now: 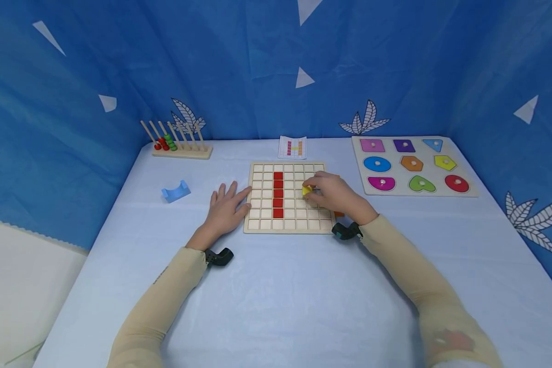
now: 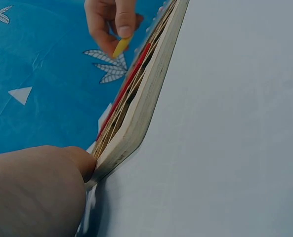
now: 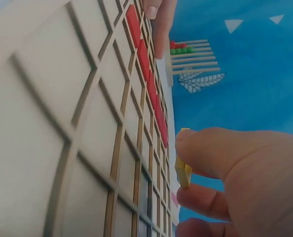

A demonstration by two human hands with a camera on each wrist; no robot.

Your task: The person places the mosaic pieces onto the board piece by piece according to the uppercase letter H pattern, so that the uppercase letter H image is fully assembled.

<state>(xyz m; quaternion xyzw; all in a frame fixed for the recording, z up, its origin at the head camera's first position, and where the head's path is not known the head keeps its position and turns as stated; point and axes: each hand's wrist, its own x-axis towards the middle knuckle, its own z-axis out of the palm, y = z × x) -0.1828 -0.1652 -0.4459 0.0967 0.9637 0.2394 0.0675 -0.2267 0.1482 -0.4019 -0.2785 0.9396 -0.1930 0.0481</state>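
A wooden grid board (image 1: pixel 287 231) lies flat on the table, with a column of several red square tiles (image 1: pixel 278 193) set in its cells. My right hand (image 1: pixel 335 193) is over the right half of the board and pinches a small yellow tile (image 1: pixel 306 191) between thumb and fingers. In the right wrist view the yellow tile (image 3: pixel 183 170) is held on edge, apart from the red column. My left hand (image 1: pixel 224 210) rests at the board's left edge, fingers spread, the thumb and forefinger touching the rim.
Behind the board lies a printed pattern card (image 1: pixel 292 147). Orange pieces (image 1: pixel 339 214) show partly hidden under the right wrist. A shape puzzle (image 1: pixel 411 166) is at right, a bead-and-peg stand (image 1: pixel 182 150) at back left, and a blue curved block (image 1: pixel 177 192) left of the left hand.
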